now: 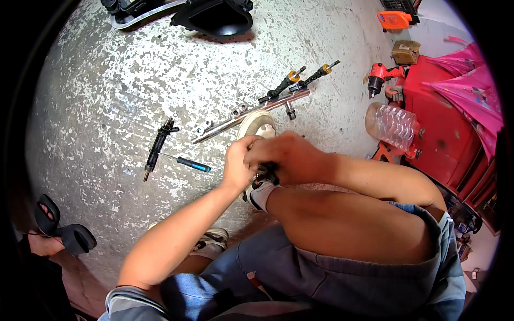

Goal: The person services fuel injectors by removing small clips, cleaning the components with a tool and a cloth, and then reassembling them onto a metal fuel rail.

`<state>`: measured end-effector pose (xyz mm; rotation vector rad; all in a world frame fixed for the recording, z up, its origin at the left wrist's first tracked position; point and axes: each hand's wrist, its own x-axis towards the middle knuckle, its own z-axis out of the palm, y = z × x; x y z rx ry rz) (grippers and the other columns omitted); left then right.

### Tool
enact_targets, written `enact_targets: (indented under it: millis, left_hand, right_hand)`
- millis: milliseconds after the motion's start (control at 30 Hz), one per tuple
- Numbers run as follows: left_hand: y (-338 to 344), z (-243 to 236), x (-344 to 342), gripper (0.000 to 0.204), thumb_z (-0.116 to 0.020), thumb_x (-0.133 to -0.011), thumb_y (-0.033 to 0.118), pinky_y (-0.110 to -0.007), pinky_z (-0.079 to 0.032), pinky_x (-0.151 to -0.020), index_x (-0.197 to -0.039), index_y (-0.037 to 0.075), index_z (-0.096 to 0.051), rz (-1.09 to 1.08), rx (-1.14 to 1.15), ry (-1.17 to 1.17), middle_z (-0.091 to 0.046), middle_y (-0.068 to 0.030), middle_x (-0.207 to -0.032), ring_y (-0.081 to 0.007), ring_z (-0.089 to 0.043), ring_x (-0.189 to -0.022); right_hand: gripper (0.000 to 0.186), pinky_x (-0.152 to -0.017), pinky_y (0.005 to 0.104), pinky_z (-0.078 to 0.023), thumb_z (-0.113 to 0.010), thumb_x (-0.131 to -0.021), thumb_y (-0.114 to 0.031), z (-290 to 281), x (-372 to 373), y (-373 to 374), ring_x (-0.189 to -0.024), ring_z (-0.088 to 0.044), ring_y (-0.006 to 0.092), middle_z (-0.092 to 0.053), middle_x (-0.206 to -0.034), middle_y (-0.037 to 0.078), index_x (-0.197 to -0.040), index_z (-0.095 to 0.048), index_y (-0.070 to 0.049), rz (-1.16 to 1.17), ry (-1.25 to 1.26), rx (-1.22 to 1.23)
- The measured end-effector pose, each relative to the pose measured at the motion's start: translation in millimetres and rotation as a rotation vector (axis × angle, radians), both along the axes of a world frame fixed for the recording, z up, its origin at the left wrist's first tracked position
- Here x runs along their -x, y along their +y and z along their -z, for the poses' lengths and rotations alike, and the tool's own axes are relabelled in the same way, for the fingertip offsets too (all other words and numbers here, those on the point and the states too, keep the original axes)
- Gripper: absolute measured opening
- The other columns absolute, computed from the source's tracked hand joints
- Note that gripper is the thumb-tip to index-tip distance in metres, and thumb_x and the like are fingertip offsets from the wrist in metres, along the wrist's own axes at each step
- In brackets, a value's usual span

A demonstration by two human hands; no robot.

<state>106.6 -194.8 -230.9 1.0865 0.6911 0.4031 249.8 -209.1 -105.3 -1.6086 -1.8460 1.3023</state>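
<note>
Concrete (96, 107), grey and flecked with worn white patches, spreads beneath us, and a red cabinet (435, 120) stands along our right side with bright pink cloth (468, 88) over it. Just beside the cabinet we have a clear, ribbed plastic jug (391, 125); farther off are a small cardboard box (406, 53) and an orange bottle (393, 20), its contents and the box's hidden from us.

Our left hand (239, 160) and right hand (294, 158) meet over a pale shoe (250, 125), fingers curled. Blur hides each grip, so we cannot tell whether either closes on the dark piece (266, 172) showing just below them. Left of the shoe, a black rod-shaped part (157, 147) lies beside a blue-and-black screwdriver (194, 164).
</note>
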Motion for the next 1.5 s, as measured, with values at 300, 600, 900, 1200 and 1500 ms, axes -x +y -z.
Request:
enact_targets:
  millis: [300, 600, 900, 1200, 1500]
  left_hand:
    - [41.0, -30.4, 16.8, 0.019, -0.049, -0.097, 0.003, -0.021, -0.046, -0.065, -0.107, 0.003, -0.065, 0.076, 1.061, -0.132, -0.064, -0.0018, -0.089, -0.0094, -0.054, -0.072]
    - [63.6, -35.4, 14.8, 0.015, -0.062, -0.094, 0.013, -0.023, -0.047, -0.069, -0.105, 0.005, -0.067, 0.08, 1.163, -0.17, -0.066, -0.0005, -0.091, -0.0099, -0.056, -0.078]
    - [79.8, -49.6, 17.3, 0.02, -0.062, -0.094, 0.012, -0.016, -0.044, -0.065, -0.112, 0.005, -0.068, 0.158, 1.038, -0.095, -0.07, -0.0047, -0.108, -0.0026, -0.055, -0.075]
    - [116.0, -61.8, 39.8, 0.022, -0.061, -0.094, 0.014, -0.022, -0.051, -0.079, -0.114, 0.008, -0.066, 0.292, 0.902, -0.368, -0.062, -0.0112, -0.125, -0.0117, -0.061, -0.099]
    - [155.3, -120.9, 53.3, 0.025, -0.067, -0.091, 0.022, -0.026, -0.04, -0.075, -0.114, 0.012, -0.067, 0.22, 0.6, -0.441, -0.064, -0.002, -0.107, -0.0102, -0.051, -0.084]
  right_hand:
    - [0.039, -0.072, 0.0362, -0.052, -0.064, -0.066, 0.006, 20.8, -23.9, 0.8, -0.084, -0.066, 0.0314, -0.068, -0.09, 0.011, -0.102, -0.067, -0.008, 0.236, -0.047, 0.01]
    - [0.045, -0.07, 0.0347, -0.052, -0.06, -0.063, 0.015, 19.8, -28.8, 4.5, -0.082, -0.067, 0.0304, -0.069, -0.092, 0.011, -0.102, -0.067, -0.006, 0.31, 0.106, -0.056]
    - [0.043, -0.068, 0.0363, -0.052, -0.063, -0.067, 0.009, 7.4, -23.7, 12.8, -0.079, -0.066, 0.0299, -0.068, -0.088, 0.01, -0.105, -0.068, -0.009, 0.242, -0.043, -0.089]
    - [0.03, -0.065, 0.0391, -0.052, -0.066, -0.07, 0.001, -22.6, -13.9, 34.4, -0.074, -0.065, 0.0318, -0.066, -0.085, 0.013, -0.1, -0.064, -0.003, 0.242, -0.254, -0.243]
    - [0.039, -0.065, 0.039, -0.048, -0.077, -0.078, -0.031, -93.3, -2.1, 83.4, -0.07, -0.063, 0.0298, -0.063, -0.074, 0.016, -0.088, -0.059, 0.002, 0.207, -0.09, 0.125]
